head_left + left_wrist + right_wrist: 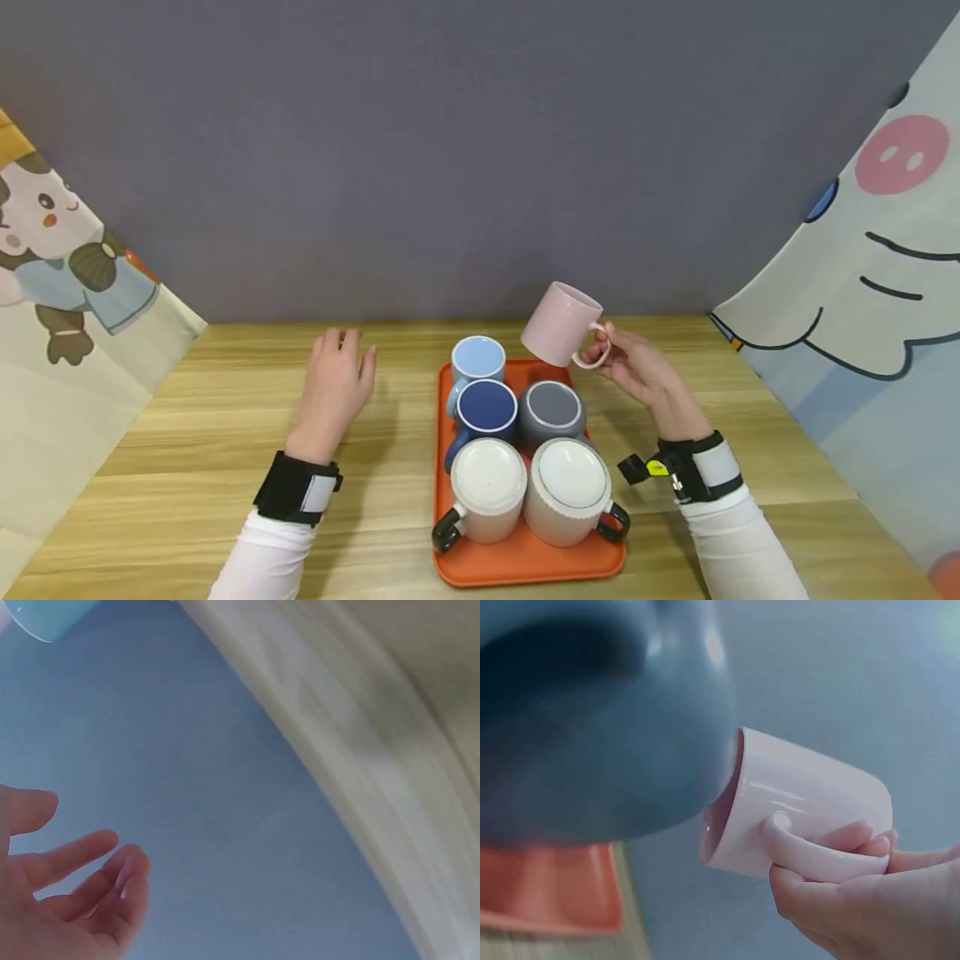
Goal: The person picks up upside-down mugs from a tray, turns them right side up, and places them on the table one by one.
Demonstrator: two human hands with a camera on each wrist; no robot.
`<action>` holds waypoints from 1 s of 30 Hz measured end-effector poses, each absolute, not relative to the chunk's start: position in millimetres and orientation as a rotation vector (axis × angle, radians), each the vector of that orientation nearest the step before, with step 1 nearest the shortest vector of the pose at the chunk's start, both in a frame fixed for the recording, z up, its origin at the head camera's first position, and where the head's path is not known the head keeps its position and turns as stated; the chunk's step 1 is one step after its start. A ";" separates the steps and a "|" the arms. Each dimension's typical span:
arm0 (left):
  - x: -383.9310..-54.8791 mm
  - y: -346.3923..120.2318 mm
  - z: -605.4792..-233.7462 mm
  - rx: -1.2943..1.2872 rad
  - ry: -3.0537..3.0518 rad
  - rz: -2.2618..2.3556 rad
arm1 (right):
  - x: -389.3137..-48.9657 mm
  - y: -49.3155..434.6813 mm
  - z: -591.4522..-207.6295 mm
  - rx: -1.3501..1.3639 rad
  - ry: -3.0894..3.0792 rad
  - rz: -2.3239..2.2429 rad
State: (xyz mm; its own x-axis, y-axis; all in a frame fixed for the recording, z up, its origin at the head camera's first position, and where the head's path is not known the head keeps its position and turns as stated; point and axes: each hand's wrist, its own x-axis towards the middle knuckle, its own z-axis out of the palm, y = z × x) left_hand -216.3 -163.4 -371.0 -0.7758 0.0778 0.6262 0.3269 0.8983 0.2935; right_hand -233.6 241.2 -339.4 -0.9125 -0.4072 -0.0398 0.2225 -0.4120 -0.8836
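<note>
My right hand [637, 367] grips a pink mug [562, 325] by its handle. The mug is tilted, its mouth turned down toward the far right corner of an orange tray [532, 571]. On the tray, several mugs stand upside down. They are a light blue mug [478, 357], a dark blue mug [487, 407], a grey mug [553, 410] and two white mugs with black handles, the left white mug [489, 483] and the right white mug [568, 483]. Left of the tray, my left hand [336, 383] holds nothing, its fingers loosely bent above the table.
The wooden table [187, 450] meets a grey wall [450, 167] behind the tray. Printed cartoon cloths hang at both sides, a left cloth [82, 383] and a right cloth [825, 258]. In the right wrist view, the grey mug [607, 750] looms close to the camera.
</note>
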 end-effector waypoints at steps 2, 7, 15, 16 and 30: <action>-217.4 -158.8 -368.5 -0.291 -2.422 -0.548 | -233.8 241.9 -336.8 -0.299 1.337 -2.367; -218.8 -144.2 -361.3 -0.305 -2.429 -0.574 | -233.0 242.3 -330.2 -0.368 1.144 -2.396; -220.3 -121.0 -351.7 -0.338 -2.398 -0.591 | -231.3 236.8 -319.5 -0.394 0.938 -2.428; -220.2 -118.2 -350.7 -0.341 -2.393 -0.595 | -231.2 235.9 -318.3 -0.391 0.911 -2.433; -217.9 -81.7 -339.5 -0.429 -2.311 -0.748 | -229.3 217.1 -305.6 -0.233 0.694 -2.525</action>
